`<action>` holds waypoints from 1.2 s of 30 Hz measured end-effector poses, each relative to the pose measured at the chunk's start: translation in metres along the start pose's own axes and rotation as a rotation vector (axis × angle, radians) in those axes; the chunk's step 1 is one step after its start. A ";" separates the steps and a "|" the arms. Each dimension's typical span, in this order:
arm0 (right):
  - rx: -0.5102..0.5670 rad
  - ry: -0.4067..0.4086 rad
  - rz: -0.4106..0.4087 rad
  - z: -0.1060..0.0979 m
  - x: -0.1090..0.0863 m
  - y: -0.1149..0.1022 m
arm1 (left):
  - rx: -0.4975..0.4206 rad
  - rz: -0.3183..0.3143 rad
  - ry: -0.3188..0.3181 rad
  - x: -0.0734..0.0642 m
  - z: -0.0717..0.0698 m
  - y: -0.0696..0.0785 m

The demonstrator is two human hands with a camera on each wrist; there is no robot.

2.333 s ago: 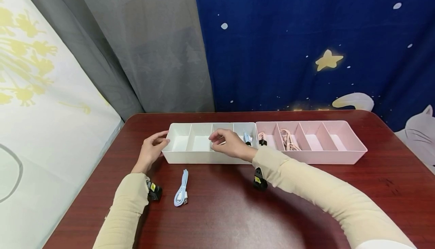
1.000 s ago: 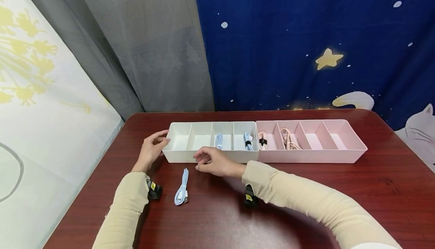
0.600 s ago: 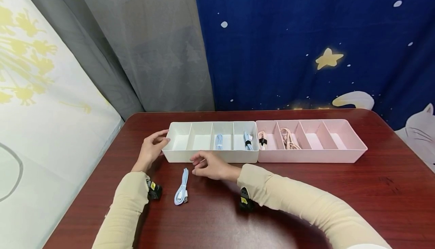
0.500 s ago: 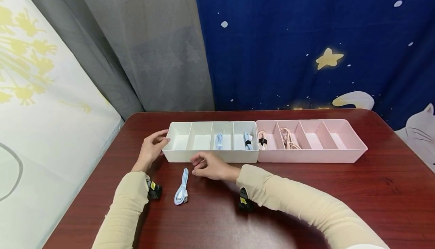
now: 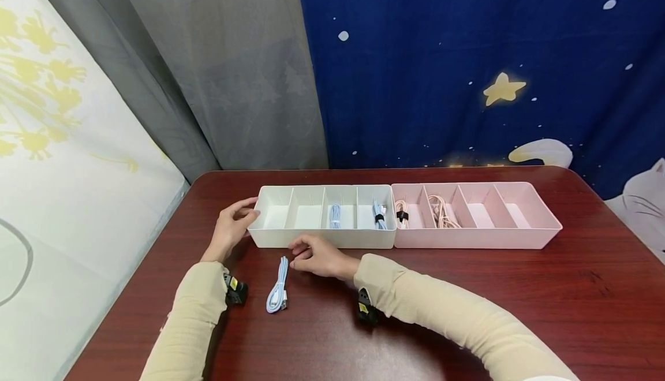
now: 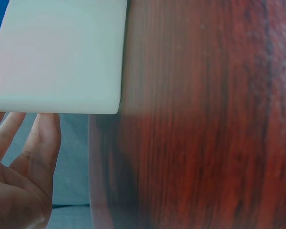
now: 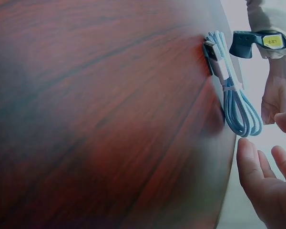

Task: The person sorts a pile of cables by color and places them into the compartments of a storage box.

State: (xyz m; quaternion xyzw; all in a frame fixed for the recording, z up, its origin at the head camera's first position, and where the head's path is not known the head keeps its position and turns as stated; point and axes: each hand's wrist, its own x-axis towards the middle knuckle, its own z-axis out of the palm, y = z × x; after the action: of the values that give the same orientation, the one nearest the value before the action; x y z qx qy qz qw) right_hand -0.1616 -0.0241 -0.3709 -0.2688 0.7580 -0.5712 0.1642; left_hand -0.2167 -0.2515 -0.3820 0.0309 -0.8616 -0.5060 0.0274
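Observation:
My left hand [image 5: 231, 230] rests its fingertips against the left end of a white divided organizer box [image 5: 324, 239]. In the left wrist view, its extended fingers [image 6: 46, 136] meet the box end. My right hand [image 5: 320, 256], fingers relaxed and apart with nothing between them, hovers in front of this box. Just left of it, a bundled light-blue USB cable [image 5: 278, 290] lies on the table. The right wrist view shows the index fingertip close to the cable's looped end, the cable [image 7: 238, 102] bound with a white tie.
A pink divided box [image 5: 475, 239] adjoins the white one's right end, with two pink cable bundles [image 5: 441, 213] in its left compartments. Two light-blue cables [image 5: 335, 215] lie in the white box's right compartments. The dark red table [image 5: 415, 323] ends before a curtain [image 5: 441, 63].
My right hand has come out of the white box's third compartment, leaving a light-blue cable there, and moved left and nearer toward the cable on the table. The left hand stays put.

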 end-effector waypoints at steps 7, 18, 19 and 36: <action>0.039 0.006 0.062 0.008 0.006 0.012 | -0.017 0.010 -0.005 0.000 0.000 -0.001; 0.041 0.008 0.082 0.017 0.014 0.027 | -0.052 0.030 0.011 0.001 0.001 -0.007; 0.037 0.007 0.089 0.018 0.014 0.027 | -0.051 0.023 0.012 0.000 0.001 -0.006; 0.023 0.014 0.107 0.021 0.009 0.009 | -0.018 -0.002 -0.012 -0.001 0.000 -0.001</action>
State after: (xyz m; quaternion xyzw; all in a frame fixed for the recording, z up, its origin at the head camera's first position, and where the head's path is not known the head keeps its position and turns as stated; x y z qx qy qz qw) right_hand -0.1587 -0.0438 -0.3855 -0.2223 0.7657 -0.5722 0.1923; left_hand -0.2159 -0.2521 -0.3823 0.0285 -0.8570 -0.5140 0.0222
